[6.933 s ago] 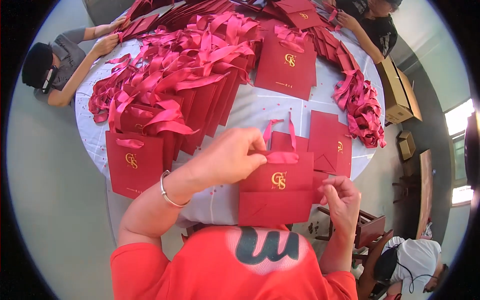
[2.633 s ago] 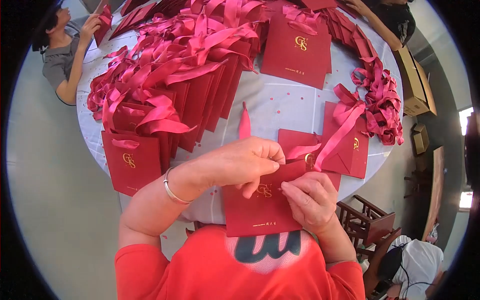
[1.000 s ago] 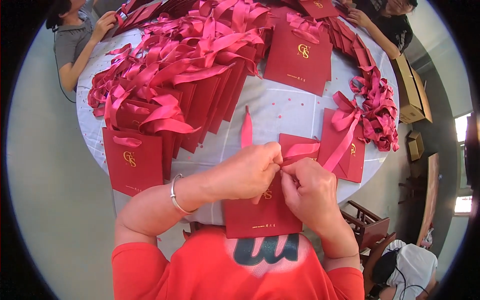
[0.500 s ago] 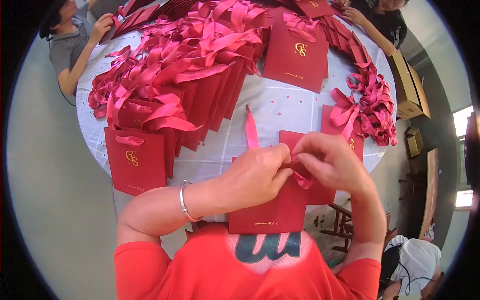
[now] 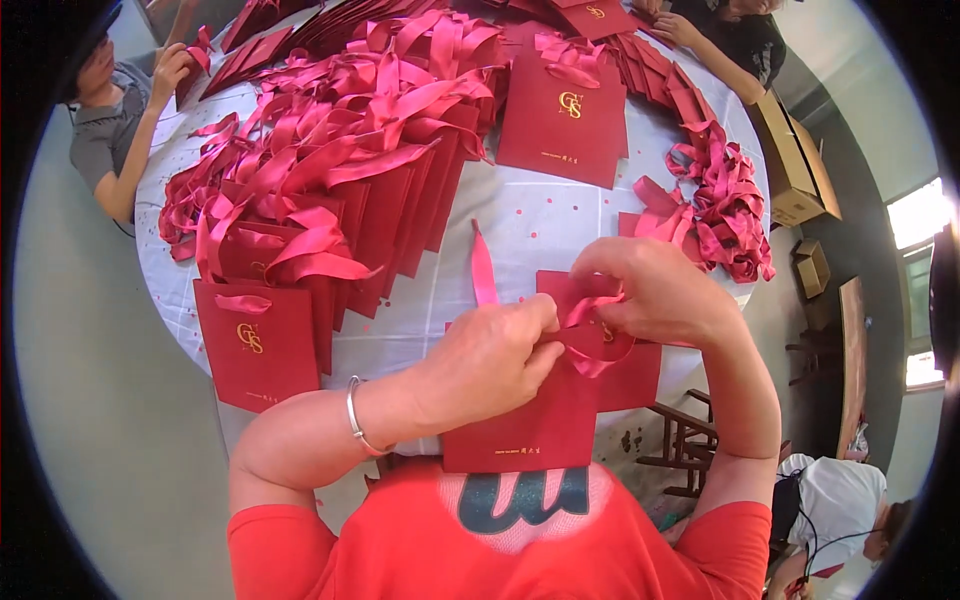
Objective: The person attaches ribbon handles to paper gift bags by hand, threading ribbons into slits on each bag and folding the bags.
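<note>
Hands working a red ribbon [image 5: 590, 345] at the top of a dark red paper gift bag [image 5: 530, 425], which is lying flat at the near edge of the round white table [image 5: 560, 215], directly in front of the person. Left hand [image 5: 495, 360] is closing over the bag's upper edge, its fingers pinching the ribbon where one tail is sticking up toward the table centre; a silver bangle [image 5: 355, 415] is circling that wrist. Right hand [image 5: 650, 290] is curling over from the right, fingertips gripping the ribbon's loop just beside the left thumb, so that the two hands are touching above the bag. Further flat red bags are lying partly under the right hand. To the left, a finished bag with ribbon handle [image 5: 255, 340] is overhanging the table rim, fronting a large overlapping heap of bags and ribbons [image 5: 330, 170]. A single bag with a gold emblem [image 5: 565, 115] is lying beyond the hands, and loose ribbons [image 5: 725, 205] are piling at the right rim. Other people are sitting at the far left [image 5: 115, 130] and far right [image 5: 735, 40] of the table.
</note>
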{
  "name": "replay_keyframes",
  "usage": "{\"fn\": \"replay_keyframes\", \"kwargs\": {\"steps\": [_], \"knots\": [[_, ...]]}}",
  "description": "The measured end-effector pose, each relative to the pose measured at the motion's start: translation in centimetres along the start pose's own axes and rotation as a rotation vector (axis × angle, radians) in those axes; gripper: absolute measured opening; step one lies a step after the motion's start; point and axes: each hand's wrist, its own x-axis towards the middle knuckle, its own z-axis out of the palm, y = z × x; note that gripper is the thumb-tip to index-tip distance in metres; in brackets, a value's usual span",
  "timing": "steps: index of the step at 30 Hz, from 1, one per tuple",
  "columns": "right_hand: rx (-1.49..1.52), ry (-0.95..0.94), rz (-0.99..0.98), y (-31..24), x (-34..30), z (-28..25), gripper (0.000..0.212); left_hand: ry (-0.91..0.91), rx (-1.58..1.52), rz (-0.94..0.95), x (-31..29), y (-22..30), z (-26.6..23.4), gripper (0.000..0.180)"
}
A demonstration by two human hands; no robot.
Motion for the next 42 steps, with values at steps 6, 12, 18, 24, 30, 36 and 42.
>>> {"fn": "replay_keyframes", "kwargs": {"steps": [6,12,18,24,30,36,42], "knots": [[0.088,-0.136,-0.019,1.1,1.0,-2.1,0.019,-0.016,0.008,-0.018,0.1,0.0,0.2,0.018],[1.239,-0.118,0.306,0.6,1.8,-0.9,0.034,-0.001,-0.004,-0.001,0.0,-0.1,0.3,0.018],[1.068,0.183,0.258,-0.4,0.6,0.6,0.033,-0.017,-0.023,-0.032,0.2,-0.1,0.1,0.018],[0.718,-0.176,0.203,-1.7,-0.6,-0.5,0.013,0.014,-0.012,-0.036,-0.1,0.3,0.1,0.02],[0.508,-0.393,0.273,-2.1,1.2,-1.1,0.019,0.057,0.021,-0.008,-0.5,0.4,0.7,0.022],[0.522,-0.71,0.245,0.3,3.9,-0.1,0.025,0.117,0.063,0.043,-1.0,0.6,1.6,0.025],[0.695,-0.847,0.321,1.6,4.3,0.8,0.02,0.096,0.09,0.043,-1.0,0.9,1.6,0.026]]}}
